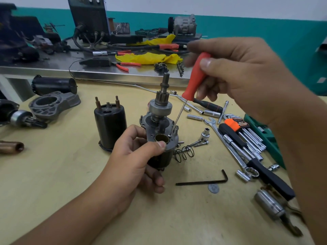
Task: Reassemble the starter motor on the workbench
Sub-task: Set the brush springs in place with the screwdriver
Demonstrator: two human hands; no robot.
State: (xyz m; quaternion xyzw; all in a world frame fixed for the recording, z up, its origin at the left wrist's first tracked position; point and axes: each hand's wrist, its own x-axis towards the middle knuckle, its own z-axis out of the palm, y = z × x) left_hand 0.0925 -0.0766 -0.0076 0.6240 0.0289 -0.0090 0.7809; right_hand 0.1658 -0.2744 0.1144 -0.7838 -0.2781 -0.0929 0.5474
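Starter motor (161,138) upright on desk (70,174), lower body hidden behind gripping left hand (136,160). Right hand (238,71) pinching red screwdriver (192,80), tip at housing screw, hard to make out. Spring (184,152), hex key (203,182), sockets (194,117) nearby right.

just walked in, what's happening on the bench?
A person is partway through putting a starter motor back together. The left hand grips the motor body upright on the workbench, pinion shaft pointing up. The right hand holds a red-handled screwdriver, its tip down at a screw on the motor's end plate. The black solenoid, a spring, bolts and the nose housing lie loose nearby, not yet fitted.
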